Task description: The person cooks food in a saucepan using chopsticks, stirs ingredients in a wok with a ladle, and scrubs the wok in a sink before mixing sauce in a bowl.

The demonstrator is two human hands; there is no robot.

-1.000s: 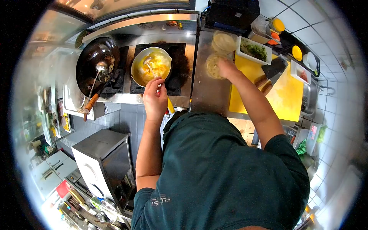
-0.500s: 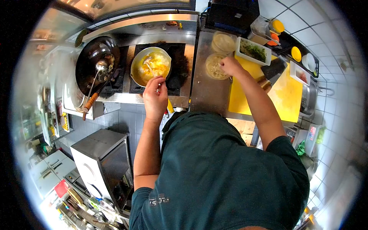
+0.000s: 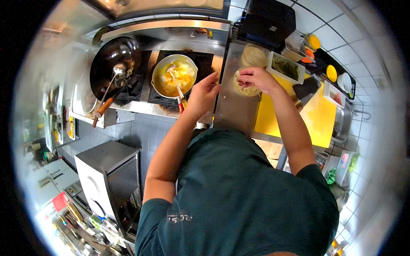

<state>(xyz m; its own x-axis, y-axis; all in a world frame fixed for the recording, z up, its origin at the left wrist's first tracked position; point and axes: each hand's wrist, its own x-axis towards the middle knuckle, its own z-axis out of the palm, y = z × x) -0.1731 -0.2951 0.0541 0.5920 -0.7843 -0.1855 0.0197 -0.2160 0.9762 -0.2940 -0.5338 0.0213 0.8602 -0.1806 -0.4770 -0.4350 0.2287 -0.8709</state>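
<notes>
L hand (image 3: pixel 206 94): fingers apart, nothing seen in it, near pot (image 3: pixel 196 72) on stove (image 3: pixel 206 65); spoon (image 3: pixel 176 82) leans unheld in pot. R hand (image 3: pixel 259 80): pinched narrow over tub (image 3: pixel 247 94) on counter (image 3: pixel 232 110); can't tell if holding. Poss. risks: L hand snags spoon, tips pot; loose R pinch = spill.

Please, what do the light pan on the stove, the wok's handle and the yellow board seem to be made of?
Light pan: metal, perhaps aluminium; it looks silvery with a soft shine.
Wok's handle: probably wood, smooth, judging by its warm brown colour.
Yellow board: likely plastic, smooth; bright colour, no visible grain.
</notes>
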